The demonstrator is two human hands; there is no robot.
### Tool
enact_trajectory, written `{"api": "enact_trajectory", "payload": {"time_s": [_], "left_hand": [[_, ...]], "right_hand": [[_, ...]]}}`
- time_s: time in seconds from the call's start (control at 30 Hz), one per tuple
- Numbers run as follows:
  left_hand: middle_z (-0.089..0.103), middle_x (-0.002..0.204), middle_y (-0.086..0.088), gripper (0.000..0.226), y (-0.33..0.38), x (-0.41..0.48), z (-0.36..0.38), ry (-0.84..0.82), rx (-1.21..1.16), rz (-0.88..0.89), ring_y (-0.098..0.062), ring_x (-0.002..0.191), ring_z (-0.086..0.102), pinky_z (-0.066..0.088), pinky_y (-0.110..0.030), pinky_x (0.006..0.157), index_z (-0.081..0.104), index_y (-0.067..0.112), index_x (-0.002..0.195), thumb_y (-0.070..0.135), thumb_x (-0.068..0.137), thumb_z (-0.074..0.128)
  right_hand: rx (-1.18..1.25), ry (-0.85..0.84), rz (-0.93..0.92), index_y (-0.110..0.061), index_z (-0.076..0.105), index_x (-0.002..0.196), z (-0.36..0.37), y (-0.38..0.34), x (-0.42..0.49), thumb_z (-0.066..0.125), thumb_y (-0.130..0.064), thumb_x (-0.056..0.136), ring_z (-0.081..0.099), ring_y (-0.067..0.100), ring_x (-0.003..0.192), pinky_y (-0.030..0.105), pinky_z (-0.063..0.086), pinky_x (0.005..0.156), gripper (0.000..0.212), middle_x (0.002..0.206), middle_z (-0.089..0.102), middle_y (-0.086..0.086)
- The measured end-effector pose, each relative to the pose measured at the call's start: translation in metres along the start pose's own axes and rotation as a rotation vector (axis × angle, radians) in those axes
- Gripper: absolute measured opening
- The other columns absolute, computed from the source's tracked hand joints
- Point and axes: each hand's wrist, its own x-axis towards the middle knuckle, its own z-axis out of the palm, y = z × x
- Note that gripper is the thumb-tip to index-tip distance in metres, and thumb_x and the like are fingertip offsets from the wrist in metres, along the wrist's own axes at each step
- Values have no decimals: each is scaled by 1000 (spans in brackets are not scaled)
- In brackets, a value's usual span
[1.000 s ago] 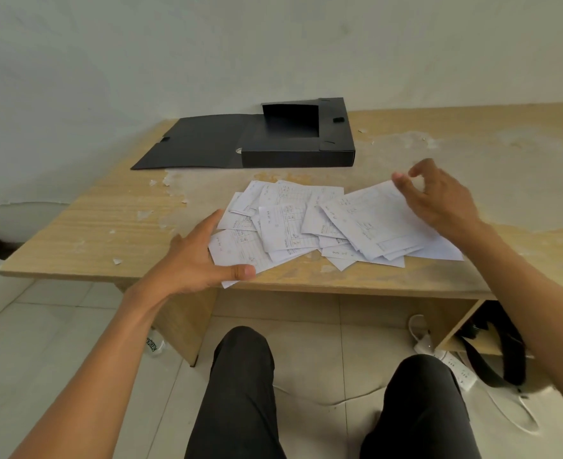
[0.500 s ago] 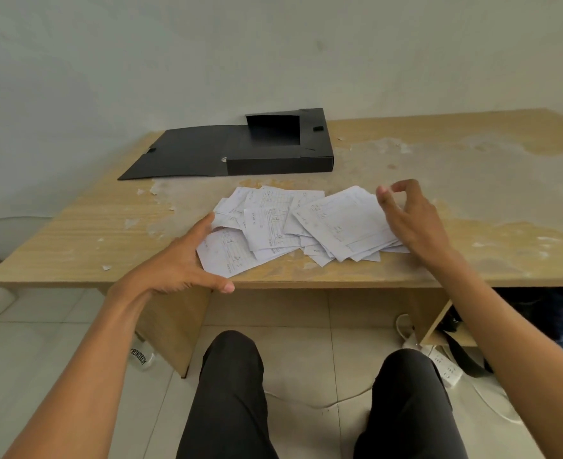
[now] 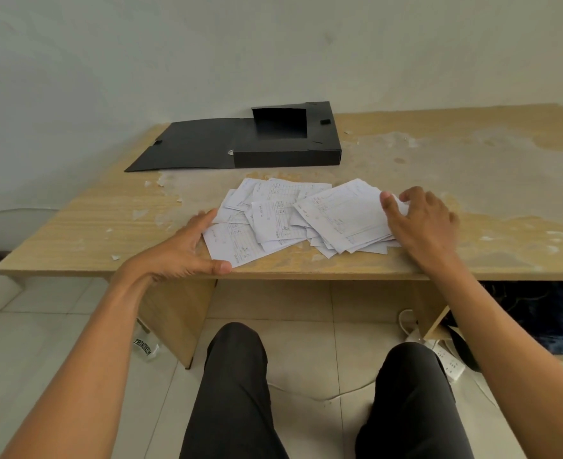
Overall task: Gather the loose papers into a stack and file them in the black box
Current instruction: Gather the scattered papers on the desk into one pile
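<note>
Two hands bracket the papers [image 3: 283,223]. The left hand [image 3: 180,251] is flat & wide, fingers straight against the spread's L edge, thumb along the near rim of the wooden desk [image 3: 74,226]. The right hand [image 3: 420,223] is loosely spread, thumb & fingertips resting on the R edge, gripping nothing. Btwn them the sheets lie fanned & overlapping, not squared: small white forms w/ printed tables & handwriting. Beyond the hands, apart from the sheets, the black box [image 3: 286,150] sits open, lid flap flat to its L.
</note>
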Motion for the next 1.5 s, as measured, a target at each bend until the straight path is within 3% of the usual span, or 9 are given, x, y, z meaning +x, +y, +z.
{"api": "enact_trajectory", "payload": {"time_s": [0.23, 0.43, 0.57, 0.67, 0.87, 1.0, 1.13, 1.3, 1.5], "left_hand": [[-11, 158, 11, 134, -6, 15, -5, -60, 117, -182, -21, 145, -10, 3, -56, 115, -13, 50, 142, 75, 45, 75], [-15, 158, 2, 107, 9, 24, 7, 65, 164, -273, -32, 142, -20, -9, -53, 113, -15, 40, 145, 60, 76, 64], [4, 159, 7, 93, 14, 33, 10, 86, 159, -120, -19, 145, -11, -13, -51, 112, -4, 39, 146, 49, 83, 63], [25, 152, 12, 83, 19, 38, 10, 123, 115, -43, -17, 145, 8, -10, -53, 111, 7, 39, 142, 39, 83, 66], [27, 153, 7, 126, 6, 32, 19, 364, -73, -154, -29, 142, 19, 24, -58, 110, -7, 38, 147, 60, 57, 79], [34, 150, -1, 116, 18, 10, 26, 479, 90, -203, -28, 139, 28, 23, -55, 111, 12, 26, 149, 62, 59, 76], [40, 143, -6, 96, 26, -7, 32, 528, 391, -339, -25, 136, 30, 17, -53, 109, 40, 12, 133, 75, 63, 61], [22, 155, -4, 100, 17, -3, 33, 491, 394, -358, -22, 143, 16, 12, -54, 111, 34, 17, 140, 80, 64, 53], [24, 154, 0, 89, 12, 6, 32, 475, 382, -345, -21, 143, 14, 12, -58, 110, 39, 24, 134, 80, 66, 51]], "right_hand": [[-70, -64, -64, -16, 43, 126, 8, -10, -8, 20, -70, 88, 55, 34, 105, 45, 43, 90, 70, 113, 61, 16], [-151, -60, -77, -15, 43, 130, 9, -16, -11, 22, -70, 87, 50, 36, 113, 42, 39, 92, 73, 124, 58, 17], [-259, -23, -158, -15, 42, 131, 14, -29, -15, 36, -65, 88, 49, 30, 107, 40, 40, 87, 67, 122, 56, 14], [-298, -26, -167, -15, 42, 130, 17, -34, -13, 36, -66, 86, 49, 30, 103, 40, 40, 84, 68, 117, 56, 15], [-264, 77, -175, -14, 50, 121, 7, -47, 10, 42, -66, 85, 48, 31, 101, 41, 36, 85, 63, 113, 55, 14], [47, -124, -313, -21, 49, 124, 21, -86, 33, 51, -56, 87, 47, 24, 121, 42, 31, 102, 51, 132, 53, 2], [64, -347, -367, -21, 44, 130, 51, -122, 50, 49, -57, 88, 48, 24, 124, 44, 30, 106, 56, 139, 49, 1], [18, -461, -352, -19, 42, 131, 79, -142, 69, 43, -61, 88, 53, 27, 116, 45, 38, 100, 60, 132, 55, 5], [55, -478, -496, -21, 44, 134, 93, -158, 63, 50, -61, 85, 52, 23, 117, 39, 42, 97, 63, 134, 54, 2]]}}
